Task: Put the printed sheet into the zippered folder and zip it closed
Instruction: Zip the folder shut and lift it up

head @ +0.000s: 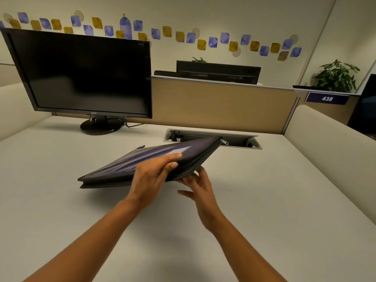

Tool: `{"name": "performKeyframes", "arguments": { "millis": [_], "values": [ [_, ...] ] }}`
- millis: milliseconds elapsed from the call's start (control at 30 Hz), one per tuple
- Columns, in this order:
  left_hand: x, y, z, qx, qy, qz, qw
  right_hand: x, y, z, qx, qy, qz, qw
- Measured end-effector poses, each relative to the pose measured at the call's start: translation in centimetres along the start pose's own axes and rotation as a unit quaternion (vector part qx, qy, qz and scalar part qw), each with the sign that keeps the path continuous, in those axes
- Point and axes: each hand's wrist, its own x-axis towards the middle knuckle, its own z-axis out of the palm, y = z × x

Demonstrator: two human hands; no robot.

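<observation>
Currently zippered folder (126, 163) tilted: near-left corner on desk (264, 200), far-right raised; left hand (152, 176) grips near edge, fingers curled over top; right hand (198, 188) fingers straight, tips touching underside, holding nothing. No printed sheet seen, poss. inside. Risk: one-hand grip slips; sheet snags zip. Qty: 1 folder, 1 zip pull (224, 141), 2 hands, 1 near monitor (85, 74), 1 far monitor (217, 74).

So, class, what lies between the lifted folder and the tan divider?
A recessed cable tray in the desk, just behind the folder; head view shows it.

Monitor (81, 74) (dark), potted plant (335, 77), desk (61, 200).
</observation>
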Motion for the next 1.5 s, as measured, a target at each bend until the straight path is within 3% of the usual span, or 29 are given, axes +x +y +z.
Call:
{"name": "performKeyframes", "arguments": {
  "millis": [133,200,333,467,667,933,1067,1200,1400,1500],
  "values": [
    [-0.4,0.2,2.3,-0.014,-0.017,-0.012,1.000,-0.9,0.0,0.1,0.075,-0.037,-0.030,0.996],
    [-0.4,0.4,2.8,-0.079,-0.035,-0.065,0.994,-0.9,0.1,-0.2,0.089,-0.034,-0.049,0.994],
    [0.4,0.5,3.2,-0.257,-0.072,-0.198,0.943,-0.9,0.1,-0.4,0.124,-0.014,-0.054,0.991],
    [0.9,0.2,3.7,-0.338,-0.072,-0.261,0.902,-0.3,0.3,-0.3,0.127,0.070,-0.059,0.988],
    [1.8,-2.2,2.8,-0.277,-0.093,-0.292,0.911,0.6,-0.6,-1.3,0.144,0.096,-0.079,0.982],
    [2.8,-7.6,0.2,-0.169,0.023,-0.354,0.920,3.4,-4.1,-5.1,0.144,0.242,-0.102,0.954],
    [2.1,-9.1,0.1,-0.095,-0.002,-0.351,0.932,4.9,-6.2,-6.1,0.130,0.265,-0.109,0.949],
    [1.6,-9.8,0.0,-0.055,-0.024,-0.381,0.923,6.1,-8.3,-7.1,0.098,0.261,-0.120,0.953],
    [-1.5,-11.4,-2.0,-0.177,-0.085,-0.492,0.848,7.2,-10.4,-7.5,0.041,0.212,-0.138,0.967],
    [-3.1,-11.4,-1.8,-0.197,-0.028,-0.470,0.860,7.7,-10.8,-7.6,0.022,0.201,-0.137,0.970]
  ]
}}
